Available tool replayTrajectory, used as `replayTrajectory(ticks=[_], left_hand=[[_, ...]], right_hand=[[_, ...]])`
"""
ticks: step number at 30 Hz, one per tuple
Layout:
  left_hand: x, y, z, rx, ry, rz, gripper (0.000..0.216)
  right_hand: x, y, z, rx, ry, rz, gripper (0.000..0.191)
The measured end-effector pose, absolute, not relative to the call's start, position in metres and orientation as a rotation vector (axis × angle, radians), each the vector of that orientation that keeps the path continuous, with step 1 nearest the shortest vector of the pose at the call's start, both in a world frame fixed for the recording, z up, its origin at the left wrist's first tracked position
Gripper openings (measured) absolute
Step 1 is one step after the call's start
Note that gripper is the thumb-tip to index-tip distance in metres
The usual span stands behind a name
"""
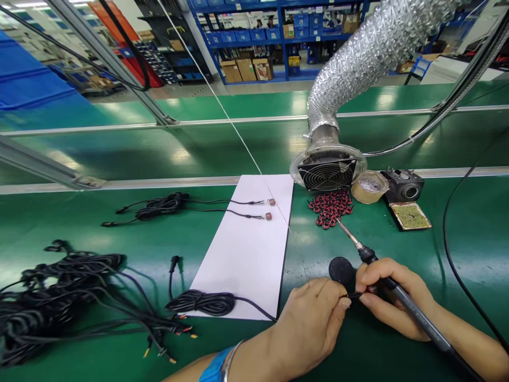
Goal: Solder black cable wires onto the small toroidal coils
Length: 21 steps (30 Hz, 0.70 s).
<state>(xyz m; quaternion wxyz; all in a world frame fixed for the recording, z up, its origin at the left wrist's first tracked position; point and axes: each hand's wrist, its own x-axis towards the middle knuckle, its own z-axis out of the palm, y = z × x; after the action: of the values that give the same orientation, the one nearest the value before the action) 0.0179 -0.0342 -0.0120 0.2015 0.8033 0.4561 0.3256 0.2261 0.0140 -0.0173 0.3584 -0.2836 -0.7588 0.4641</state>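
Observation:
My right hand is closed around a soldering iron, whose metal tip points up and left toward a heap of small red-and-black ring parts. My left hand pinches the end of a thin black cable that runs from a coiled bundle. Both hands meet just in front of a small round black pad, where the right fingers also touch the cable end. A white sheet lies to the left on the green bench.
Two finished cables with small end parts rest across the white sheet. A large tangle of black cables fills the left. A fume fan on a silver duct, a tape roll, and an iron stand with sponge stand behind.

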Motion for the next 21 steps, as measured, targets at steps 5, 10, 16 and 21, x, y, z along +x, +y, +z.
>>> replayTrajectory(ticks=[5,10,16,21], left_hand=[[0.018,-0.035,-0.017,2.314,1.272,0.867,0.018],[0.017,-0.034,-0.017,2.370,1.259,0.833,0.016],[0.021,-0.030,-0.021,2.466,1.250,0.798,0.019],[0.010,-0.022,-0.004,2.502,1.376,0.758,0.024]], right_hand=[[0.227,0.017,-0.010,-0.608,-2.070,0.983,0.033],[0.229,0.018,-0.005,-0.545,-2.132,0.933,0.035],[0.237,0.023,-0.010,-0.473,-2.223,0.862,0.037],[0.255,0.030,-0.032,-0.530,-2.275,0.705,0.030]])
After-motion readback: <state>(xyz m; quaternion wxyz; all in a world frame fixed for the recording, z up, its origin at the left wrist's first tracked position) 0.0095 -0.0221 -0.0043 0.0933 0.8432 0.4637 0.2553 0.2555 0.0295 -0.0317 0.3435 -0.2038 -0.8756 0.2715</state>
